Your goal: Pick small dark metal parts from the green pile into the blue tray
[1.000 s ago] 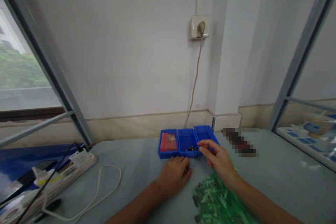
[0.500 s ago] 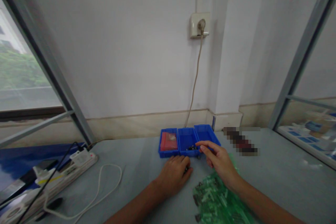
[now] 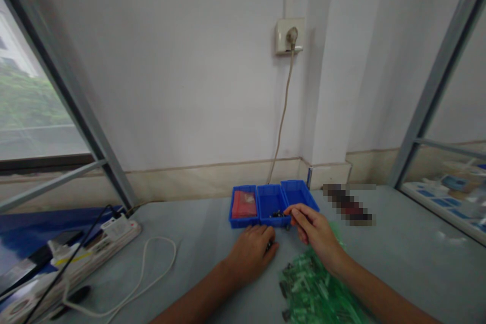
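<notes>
My left hand (image 3: 252, 253) rests on the table in front of the blue bins, its fingers curled. Small dark pieces (image 3: 269, 244) show between its thumb and fingers; their kind is too small to make out. Over the front right corner of the middle blue bin (image 3: 270, 196), my right hand (image 3: 313, 228) has thumb and forefinger pinched together. Whatever lies between those fingertips cannot be made out. Several small dark and shiny pieces (image 3: 278, 214) lie at the front of that bin. Below my right wrist is a green bag (image 3: 322, 288) filled with small clear-looking pieces.
The left blue bin (image 3: 244, 222) contains a red packet (image 3: 243, 205); another blue bin (image 3: 298, 193) stands at the right. A power strip (image 3: 94, 253) and a looped white cable (image 3: 142, 273) lie at the left. A blurred-out dark object (image 3: 347, 205) lies right of the bins.
My right thumb and forefinger have come closer together, and the hand has shifted very slightly right. My left hand stays in place.
</notes>
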A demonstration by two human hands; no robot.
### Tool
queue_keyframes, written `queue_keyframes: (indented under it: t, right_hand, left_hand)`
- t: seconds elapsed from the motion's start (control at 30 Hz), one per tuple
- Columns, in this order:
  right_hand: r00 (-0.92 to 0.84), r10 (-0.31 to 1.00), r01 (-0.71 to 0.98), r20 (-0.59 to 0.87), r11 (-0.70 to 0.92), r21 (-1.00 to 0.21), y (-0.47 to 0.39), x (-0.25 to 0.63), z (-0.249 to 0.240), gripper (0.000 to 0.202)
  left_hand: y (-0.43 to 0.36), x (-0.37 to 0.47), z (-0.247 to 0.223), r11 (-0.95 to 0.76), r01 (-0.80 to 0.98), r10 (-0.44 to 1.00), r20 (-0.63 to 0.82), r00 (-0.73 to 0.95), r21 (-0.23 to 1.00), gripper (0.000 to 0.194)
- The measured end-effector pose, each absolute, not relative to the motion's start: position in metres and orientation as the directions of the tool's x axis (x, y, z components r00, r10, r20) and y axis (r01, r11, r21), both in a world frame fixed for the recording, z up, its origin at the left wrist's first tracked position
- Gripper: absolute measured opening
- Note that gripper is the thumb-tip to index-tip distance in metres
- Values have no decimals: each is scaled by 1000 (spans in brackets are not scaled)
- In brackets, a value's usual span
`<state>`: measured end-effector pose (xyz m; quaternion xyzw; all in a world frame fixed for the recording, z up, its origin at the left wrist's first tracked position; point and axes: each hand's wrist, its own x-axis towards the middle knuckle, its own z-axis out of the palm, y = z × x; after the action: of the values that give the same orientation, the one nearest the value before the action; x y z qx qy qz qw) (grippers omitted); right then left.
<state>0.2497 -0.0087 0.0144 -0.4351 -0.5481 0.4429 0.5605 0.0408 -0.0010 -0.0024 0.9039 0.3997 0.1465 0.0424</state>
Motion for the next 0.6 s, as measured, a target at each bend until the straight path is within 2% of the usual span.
queue_keyframes:
  t: [0.37,0.6]
  right_hand:
    - [7,976,-35,217,217,-975,-9,249,17,47]
    - [-10,974,-47,225,224,-973,-9,250,15,43]
  left_hand:
    - [-3,41,1,-685,700,728,221,649,203,6]
    - [-3,41,1,-682,703,731,223,645,203,6]
